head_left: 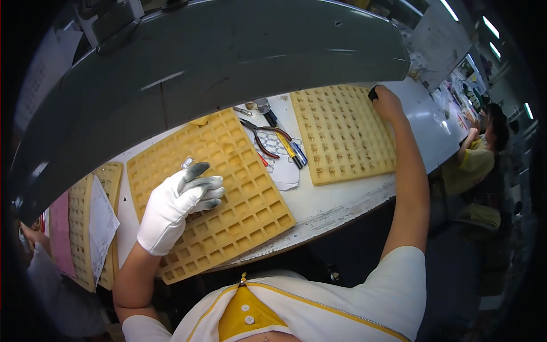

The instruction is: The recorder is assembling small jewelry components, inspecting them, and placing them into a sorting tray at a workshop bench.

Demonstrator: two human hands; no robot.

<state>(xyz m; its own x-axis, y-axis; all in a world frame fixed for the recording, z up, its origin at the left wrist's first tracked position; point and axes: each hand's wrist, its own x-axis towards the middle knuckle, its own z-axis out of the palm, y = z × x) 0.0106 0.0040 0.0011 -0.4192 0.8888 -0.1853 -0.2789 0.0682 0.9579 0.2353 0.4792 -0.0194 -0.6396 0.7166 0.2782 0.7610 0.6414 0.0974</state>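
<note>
My left hand, in a white glove with dark grey fingertips, is over the left yellow tray. Its fingers are curled, and small brownish bits show under them; what they hold is mostly hidden. Beside the dark fingertip is a small clear, shiny piece; whether it is gripped or lies on the tray I cannot tell. My bare right hand is closed at the far right corner of the second yellow tray, whose pockets hold small metallic-looking parts. A small black thing is at its fingertips.
Between the trays lie pliers, a yellow marker and a blue pen on a white sheet. A large dark grey machine cover spans the far side. More trays stand at left; people sit at both sides.
</note>
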